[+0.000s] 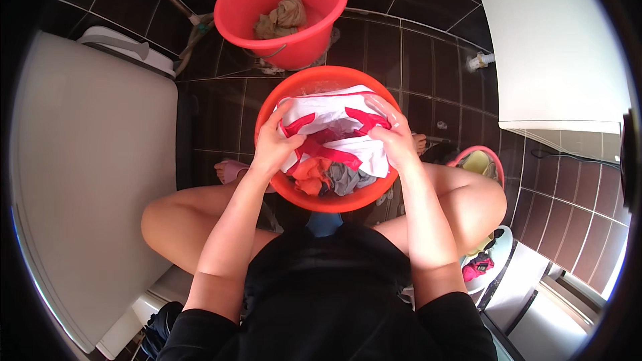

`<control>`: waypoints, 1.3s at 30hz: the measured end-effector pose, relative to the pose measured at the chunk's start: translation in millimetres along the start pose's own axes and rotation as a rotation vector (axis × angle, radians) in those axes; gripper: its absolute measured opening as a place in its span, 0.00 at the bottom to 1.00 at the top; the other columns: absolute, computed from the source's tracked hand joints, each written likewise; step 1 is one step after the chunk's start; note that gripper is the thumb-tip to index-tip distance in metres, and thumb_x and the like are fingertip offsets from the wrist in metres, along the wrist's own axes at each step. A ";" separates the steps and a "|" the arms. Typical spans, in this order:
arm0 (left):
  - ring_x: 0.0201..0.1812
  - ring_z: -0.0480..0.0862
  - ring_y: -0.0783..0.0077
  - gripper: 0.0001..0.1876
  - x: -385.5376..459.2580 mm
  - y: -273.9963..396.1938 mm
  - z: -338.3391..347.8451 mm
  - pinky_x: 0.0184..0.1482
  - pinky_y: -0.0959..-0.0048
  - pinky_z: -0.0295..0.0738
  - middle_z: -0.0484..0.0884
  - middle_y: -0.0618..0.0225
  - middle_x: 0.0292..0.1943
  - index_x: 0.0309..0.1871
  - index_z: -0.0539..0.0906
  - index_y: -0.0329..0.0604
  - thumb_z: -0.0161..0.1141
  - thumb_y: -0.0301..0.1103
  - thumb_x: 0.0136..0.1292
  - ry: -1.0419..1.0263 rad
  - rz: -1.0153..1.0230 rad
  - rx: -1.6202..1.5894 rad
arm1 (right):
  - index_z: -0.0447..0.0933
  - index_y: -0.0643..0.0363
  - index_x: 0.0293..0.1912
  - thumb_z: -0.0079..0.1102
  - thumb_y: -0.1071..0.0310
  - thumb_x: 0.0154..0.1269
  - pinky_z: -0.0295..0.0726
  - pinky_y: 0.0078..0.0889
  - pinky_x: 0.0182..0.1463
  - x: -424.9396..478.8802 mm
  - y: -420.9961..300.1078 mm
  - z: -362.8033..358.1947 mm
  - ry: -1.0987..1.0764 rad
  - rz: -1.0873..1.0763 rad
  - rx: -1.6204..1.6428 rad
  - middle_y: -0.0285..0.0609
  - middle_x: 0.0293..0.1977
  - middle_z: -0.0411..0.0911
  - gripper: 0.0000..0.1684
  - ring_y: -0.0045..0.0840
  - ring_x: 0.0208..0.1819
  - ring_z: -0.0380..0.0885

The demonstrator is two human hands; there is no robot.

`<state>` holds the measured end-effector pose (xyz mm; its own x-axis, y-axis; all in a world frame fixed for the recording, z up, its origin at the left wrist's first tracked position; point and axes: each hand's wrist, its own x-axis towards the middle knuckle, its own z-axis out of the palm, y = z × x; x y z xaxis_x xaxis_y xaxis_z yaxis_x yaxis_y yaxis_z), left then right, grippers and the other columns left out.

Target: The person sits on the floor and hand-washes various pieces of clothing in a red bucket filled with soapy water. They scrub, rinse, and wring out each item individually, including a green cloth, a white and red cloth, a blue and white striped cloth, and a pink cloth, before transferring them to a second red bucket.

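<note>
A white garment with red trim (326, 105) is stretched between my two hands over an orange-red plastic basin (326, 205). My left hand (276, 140) grips its left edge, thumb pointing inward. On the opposite edge, my right hand (393, 135) pinches the cloth near a red band, and its fingers look wet. Below the garment, an orange cloth (311, 175) and a grey cloth (346, 179) lie in the basin. The basin's middle is hidden by the white fabric.
Beyond the basin stands a red bucket (321, 45) with beige cloth (286, 17) inside. A white appliance (100, 125) rises at left, a white cabinet (556, 50) at right. A pink-rimmed container (499, 160) and a pale tub (504, 245) with clothing sit beside my right leg.
</note>
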<state>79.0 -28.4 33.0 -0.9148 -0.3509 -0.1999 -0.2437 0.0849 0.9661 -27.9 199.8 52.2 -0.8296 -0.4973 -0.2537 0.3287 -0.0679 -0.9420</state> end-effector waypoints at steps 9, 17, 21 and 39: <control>0.35 0.83 0.64 0.16 14.7 -3.8 -9.8 0.39 0.68 0.76 0.84 0.61 0.32 0.39 0.86 0.42 0.61 0.46 0.64 0.001 -0.039 0.371 | 0.71 0.64 0.63 0.68 0.78 0.46 0.73 0.28 0.59 -1.8 -27.7 -0.1 -0.110 -0.184 -0.347 0.44 0.56 0.75 0.40 0.27 0.60 0.72; 0.41 0.79 0.79 0.20 5.8 22.6 -0.6 0.46 0.77 0.73 0.83 0.69 0.39 0.47 0.82 0.35 0.50 0.46 0.74 -0.047 -0.267 -0.447 | 0.78 0.44 0.57 0.68 0.65 0.57 0.78 0.36 0.54 1.4 -7.0 19.1 -0.113 -0.134 -1.101 0.47 0.50 0.80 0.26 0.40 0.51 0.79; 0.44 0.81 0.76 0.21 0.1 33.9 1.6 0.49 0.74 0.74 0.83 0.65 0.45 0.53 0.78 0.35 0.47 0.46 0.76 -0.057 -0.305 -0.550 | 0.77 0.60 0.55 0.59 0.63 0.67 0.77 0.26 0.47 2.5 -3.5 9.7 -0.145 0.033 -0.699 0.46 0.41 0.82 0.19 0.25 0.42 0.81; 0.56 0.81 0.64 0.25 -29.2 109.3 4.6 0.57 0.64 0.78 0.78 0.57 0.58 0.66 0.69 0.37 0.45 0.47 0.77 -0.234 -0.592 -0.917 | 0.77 0.70 0.50 0.55 0.67 0.67 0.80 0.35 0.53 -33.6 -75.7 20.6 -0.005 0.385 0.517 0.49 0.44 0.82 0.17 0.33 0.45 0.82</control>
<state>77.6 -4.5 143.7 -0.7947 0.0844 -0.6011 -0.4195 -0.7920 0.4435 -15.6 203.8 136.6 -0.6069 -0.5734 -0.5503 0.7788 -0.2910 -0.5557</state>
